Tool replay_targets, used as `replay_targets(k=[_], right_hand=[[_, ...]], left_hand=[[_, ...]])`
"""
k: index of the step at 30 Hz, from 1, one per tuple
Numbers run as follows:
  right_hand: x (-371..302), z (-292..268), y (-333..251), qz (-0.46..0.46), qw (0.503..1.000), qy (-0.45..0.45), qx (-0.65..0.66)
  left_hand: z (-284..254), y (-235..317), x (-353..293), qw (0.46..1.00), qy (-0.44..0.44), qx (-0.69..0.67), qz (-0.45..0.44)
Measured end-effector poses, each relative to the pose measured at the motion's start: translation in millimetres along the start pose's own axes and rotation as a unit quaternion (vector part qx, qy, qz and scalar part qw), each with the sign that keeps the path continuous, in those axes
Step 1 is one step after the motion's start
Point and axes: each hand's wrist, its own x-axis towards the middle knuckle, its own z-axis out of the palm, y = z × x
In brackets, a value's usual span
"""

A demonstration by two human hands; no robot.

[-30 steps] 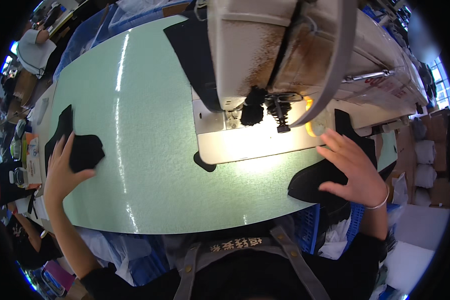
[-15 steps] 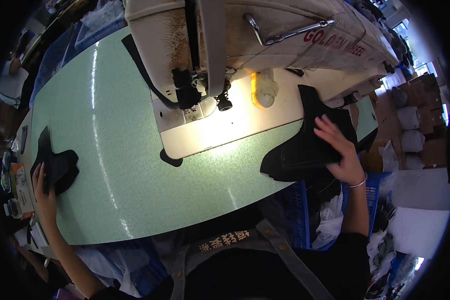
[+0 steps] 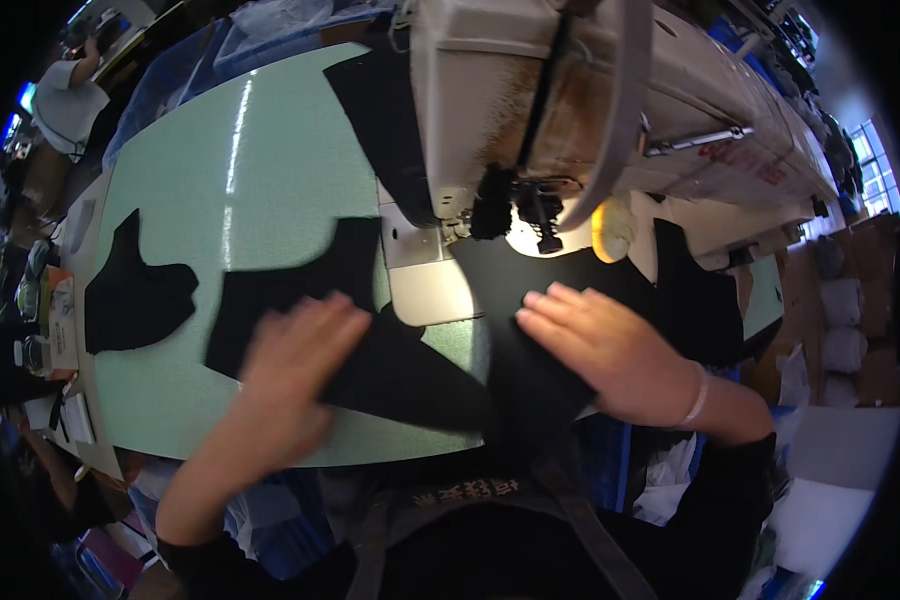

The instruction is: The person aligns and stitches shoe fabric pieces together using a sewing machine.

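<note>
My left hand (image 3: 295, 375) lies with fingers stretched over a cut black fabric piece (image 3: 245, 310), slightly smeared by motion. My right hand (image 3: 615, 355) rests, fingers extended, on a second black fabric piece (image 3: 535, 385) that reaches over the sewing machine's bed plate (image 3: 435, 290). The near parts of the two pieces meet in front of me; whether they overlap is unclear. Above the right-hand piece stands the sewing machine (image 3: 470, 100), its presser area lit by a lamp. Part of each piece is hidden beneath my hands.
Another black piece (image 3: 135, 300) lies at the left of the green table (image 3: 180, 220). More black fabric (image 3: 705, 305) sits right of the bed, and a long black strip (image 3: 380, 115) passes left of the machine head. Blue crates with white bags stand below the table's front edge.
My left hand has left the pile at far left and now lies on a piece nearer the middle. My right hand has moved left with a black piece. The view has shifted.
</note>
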Motion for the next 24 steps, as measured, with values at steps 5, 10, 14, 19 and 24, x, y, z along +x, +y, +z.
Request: replay_targets(k=[5, 10, 14, 19, 24], right_hand=[[16, 18, 24, -0.115, 0.993, -0.004, 0.017], [28, -4, 57, -0.130, 0.953, -0.160, 0.223], [31, 7, 54, -0.196, 0.958, -0.131, 0.166], [27, 34, 27, -0.151, 0.981, 0.075, -0.090], [38, 35, 17, -0.142, 0.981, 0.062, -0.120]], left_hand=[[16, 0, 9, 0.995, 0.016, 0.028, 0.096], [26, 3, 13, 0.978, 0.078, 0.151, 0.119], [37, -7, 26, 0.985, 0.154, 0.002, 0.076], [18, 0, 34, 0.990, 0.116, -0.011, 0.081], [14, 1, 29, 0.993, 0.027, 0.043, 0.104]])
